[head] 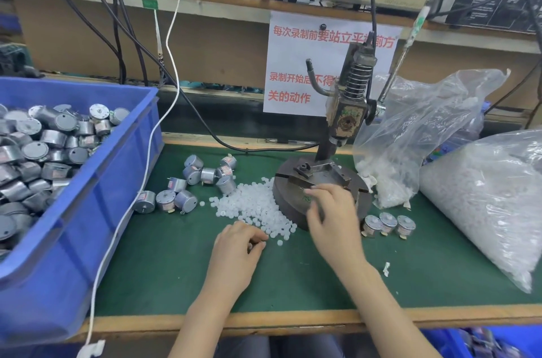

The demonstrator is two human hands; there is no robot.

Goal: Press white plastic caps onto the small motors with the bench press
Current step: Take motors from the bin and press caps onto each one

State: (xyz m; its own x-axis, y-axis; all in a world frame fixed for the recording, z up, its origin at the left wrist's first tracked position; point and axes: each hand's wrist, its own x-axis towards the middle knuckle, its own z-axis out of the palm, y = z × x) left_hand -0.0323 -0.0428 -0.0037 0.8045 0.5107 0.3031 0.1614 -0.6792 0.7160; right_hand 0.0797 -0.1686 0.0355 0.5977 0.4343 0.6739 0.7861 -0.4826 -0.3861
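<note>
Picking a single cap matters: the left hand (239,243) curls its fingertips at the near edge of the white caps (253,206), a pinch I cannot confirm. The right hand (331,217) rests loosely spread on the base of the bench press (349,114); bare motors (208,175) lie beyond the left hand.

White caps (255,208) heaped, seemingly touching press (347,114); motors (205,174) scattered.

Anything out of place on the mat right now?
One white scrap lies alone on the green mat, right of the right hand, apart from the cap pile. Nothing else stands out.
</note>
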